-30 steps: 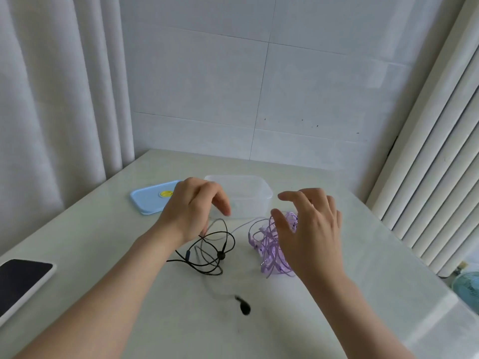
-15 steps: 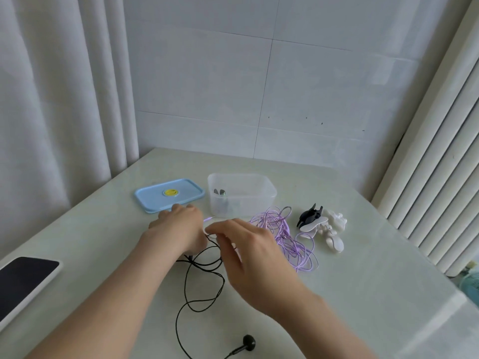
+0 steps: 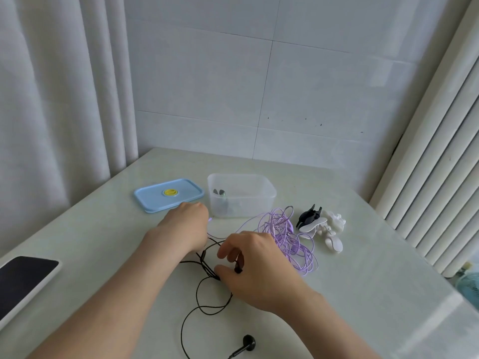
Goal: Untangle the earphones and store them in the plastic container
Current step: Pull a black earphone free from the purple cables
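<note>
- Two sets of earphones lie on the desk. The black earphones are sprawled in loose loops in front of the plastic container, and the purple earphones are heaped just to the right of them.
- The black cord is pinched where its strands cross by the right hand, whose thumb and forefinger are closed on it.
- The left hand is laid knuckles-up over the cord's far end. Whether its fingers are clamped on anything cannot be told.
- The crossing is best loosened, not tugged: slack should be fed toward the knot, and the free earbud passed back through each loop.
- The thin purple strand near the left hand should be kept apart from the black cord, so that no fresh snarl is made.
</note>
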Demonstrator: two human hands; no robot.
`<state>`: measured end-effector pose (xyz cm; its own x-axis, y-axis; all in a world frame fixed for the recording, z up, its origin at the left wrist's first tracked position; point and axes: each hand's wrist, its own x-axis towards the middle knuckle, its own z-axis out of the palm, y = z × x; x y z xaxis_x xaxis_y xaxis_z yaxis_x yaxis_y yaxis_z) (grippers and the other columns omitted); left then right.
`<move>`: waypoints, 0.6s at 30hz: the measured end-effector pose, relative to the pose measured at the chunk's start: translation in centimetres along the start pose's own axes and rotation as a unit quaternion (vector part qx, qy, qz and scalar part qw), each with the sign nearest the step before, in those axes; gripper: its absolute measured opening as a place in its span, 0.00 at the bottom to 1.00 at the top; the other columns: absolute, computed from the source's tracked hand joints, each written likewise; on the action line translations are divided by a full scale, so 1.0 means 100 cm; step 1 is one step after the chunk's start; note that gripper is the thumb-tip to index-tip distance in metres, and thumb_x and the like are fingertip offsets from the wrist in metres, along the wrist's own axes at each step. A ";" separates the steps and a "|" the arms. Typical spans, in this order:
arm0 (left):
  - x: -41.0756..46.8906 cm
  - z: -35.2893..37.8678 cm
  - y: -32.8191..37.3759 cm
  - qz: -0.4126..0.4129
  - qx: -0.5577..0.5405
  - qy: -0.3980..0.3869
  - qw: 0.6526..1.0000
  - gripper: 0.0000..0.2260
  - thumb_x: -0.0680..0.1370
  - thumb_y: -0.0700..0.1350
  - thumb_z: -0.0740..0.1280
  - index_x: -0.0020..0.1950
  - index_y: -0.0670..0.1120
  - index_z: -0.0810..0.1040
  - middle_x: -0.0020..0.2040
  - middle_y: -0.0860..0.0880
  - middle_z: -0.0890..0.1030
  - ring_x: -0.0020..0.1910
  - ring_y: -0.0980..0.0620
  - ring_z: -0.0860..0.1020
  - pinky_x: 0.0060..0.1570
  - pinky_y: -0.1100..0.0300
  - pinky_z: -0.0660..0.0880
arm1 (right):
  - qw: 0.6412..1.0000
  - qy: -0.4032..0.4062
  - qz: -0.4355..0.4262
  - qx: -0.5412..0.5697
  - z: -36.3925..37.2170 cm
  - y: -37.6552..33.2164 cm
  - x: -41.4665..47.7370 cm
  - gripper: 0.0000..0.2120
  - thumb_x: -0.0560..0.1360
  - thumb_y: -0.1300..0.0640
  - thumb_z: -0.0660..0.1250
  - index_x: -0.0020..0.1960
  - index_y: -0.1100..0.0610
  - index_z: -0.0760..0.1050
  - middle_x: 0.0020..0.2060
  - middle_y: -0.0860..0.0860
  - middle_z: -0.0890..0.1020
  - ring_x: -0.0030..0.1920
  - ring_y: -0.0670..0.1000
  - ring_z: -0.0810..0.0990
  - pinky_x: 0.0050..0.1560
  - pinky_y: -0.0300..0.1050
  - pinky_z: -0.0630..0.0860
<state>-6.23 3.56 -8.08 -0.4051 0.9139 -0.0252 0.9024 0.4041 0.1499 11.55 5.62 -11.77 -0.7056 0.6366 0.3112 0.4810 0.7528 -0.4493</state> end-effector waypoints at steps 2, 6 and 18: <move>0.002 0.002 -0.002 0.008 0.010 -0.011 1.000 0.12 0.83 0.38 0.60 0.41 0.47 0.64 0.42 0.48 0.69 0.38 0.50 0.71 0.37 0.57 0.67 | 1.000 -0.010 0.005 -0.002 -0.001 0.000 0.000 0.09 0.75 0.52 0.70 0.54 0.46 0.82 0.43 0.42 0.79 0.43 0.43 0.77 0.46 0.41 0.78; -0.002 0.003 0.002 0.038 0.067 0.005 0.997 0.06 0.80 0.35 0.60 0.49 0.46 0.66 0.42 0.50 0.68 0.47 0.45 0.73 0.49 0.52 0.69 | 1.000 0.020 0.011 0.006 -0.001 0.000 0.001 0.14 0.74 0.61 0.66 0.55 0.48 0.82 0.41 0.43 0.79 0.41 0.41 0.75 0.43 0.30 0.70; 0.011 0.000 0.008 0.085 -0.087 0.273 0.954 0.09 0.81 0.41 0.57 0.50 0.48 0.77 0.47 0.48 0.80 0.52 0.43 0.75 0.51 0.47 0.72 | 0.973 0.212 -0.027 0.089 -0.017 -0.004 -0.001 0.05 0.75 0.61 0.71 0.47 0.51 0.81 0.29 0.44 0.81 0.33 0.47 0.81 0.37 0.40 0.78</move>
<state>-5.95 4.90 -8.03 -0.3140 0.7909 0.5253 0.9430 0.1956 0.2692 12.31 5.51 -10.19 -0.4308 0.6372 0.6391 0.3253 0.7702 -0.5486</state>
